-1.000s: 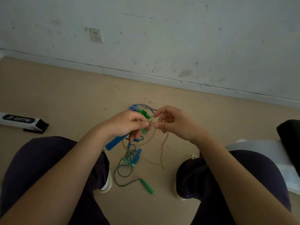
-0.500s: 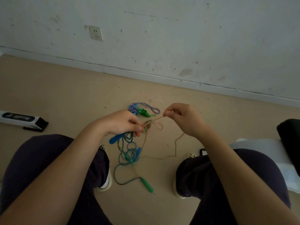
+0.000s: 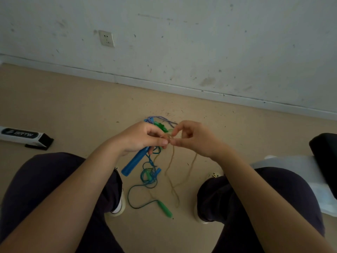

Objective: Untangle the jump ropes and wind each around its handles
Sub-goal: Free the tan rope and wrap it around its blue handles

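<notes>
Both hands meet above floor (image 3: 73,110): left hand (image 3: 140,137) and right hand (image 3: 195,139) fingers pinch tan rope (image 3: 171,161) knot. Blue handle (image 3: 135,161) dangles; one green handle (image 3: 165,209) on floor. White box (image 3: 21,136) left, wall socket (image 3: 106,38).

Blue handle (image 3: 135,160): smooth plastic. Green handle (image 3: 165,209): smooth plastic. Tan cord (image 3: 184,179): rough twine-like fibre. Floor (image 3: 73,110): matt. Wall (image 3: 200,42): scuffed, matt.

Tan cord (image 3: 171,161) knot hidden behind fingers (image 3: 165,142); blue handle (image 3: 135,161) top covered.
</notes>
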Demonstrator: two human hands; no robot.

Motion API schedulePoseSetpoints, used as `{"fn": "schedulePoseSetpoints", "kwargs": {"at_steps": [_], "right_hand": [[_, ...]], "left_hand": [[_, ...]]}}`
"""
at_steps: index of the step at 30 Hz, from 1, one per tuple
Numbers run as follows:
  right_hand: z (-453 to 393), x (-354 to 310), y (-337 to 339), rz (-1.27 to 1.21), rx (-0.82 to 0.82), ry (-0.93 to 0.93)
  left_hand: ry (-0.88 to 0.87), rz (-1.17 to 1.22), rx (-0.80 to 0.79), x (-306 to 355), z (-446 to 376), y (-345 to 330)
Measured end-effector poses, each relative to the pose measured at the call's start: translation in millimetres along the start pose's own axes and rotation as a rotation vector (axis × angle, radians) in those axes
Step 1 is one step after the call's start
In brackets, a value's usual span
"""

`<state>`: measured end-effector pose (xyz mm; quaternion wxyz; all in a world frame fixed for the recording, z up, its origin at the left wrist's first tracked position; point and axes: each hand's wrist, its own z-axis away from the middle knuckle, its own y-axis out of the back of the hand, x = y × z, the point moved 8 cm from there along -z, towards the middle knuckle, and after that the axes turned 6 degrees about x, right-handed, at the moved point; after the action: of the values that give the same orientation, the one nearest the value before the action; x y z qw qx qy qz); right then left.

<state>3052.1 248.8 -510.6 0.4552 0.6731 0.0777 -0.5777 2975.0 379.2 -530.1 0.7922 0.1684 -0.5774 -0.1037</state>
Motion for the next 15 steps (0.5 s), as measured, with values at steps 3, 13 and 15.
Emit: {"fn": "schedulePoseSetpoints", "kwargs": {"at_steps": [3, 13, 15], "right_hand": [[-2, 5, 13, 0.087, 0.043, 0.008], [0, 7, 9, -0.271, 0.010, -0.060], [1, 8, -3, -0.164, -0.054, -0.069]], "left_hand": [[0.027, -0.048, 0.011, -8, 0, 7], [0.000, 0.082, 0.205, -5, -1, 9], [0.003, 0.119, 0.199, -4, -2, 8]]}}
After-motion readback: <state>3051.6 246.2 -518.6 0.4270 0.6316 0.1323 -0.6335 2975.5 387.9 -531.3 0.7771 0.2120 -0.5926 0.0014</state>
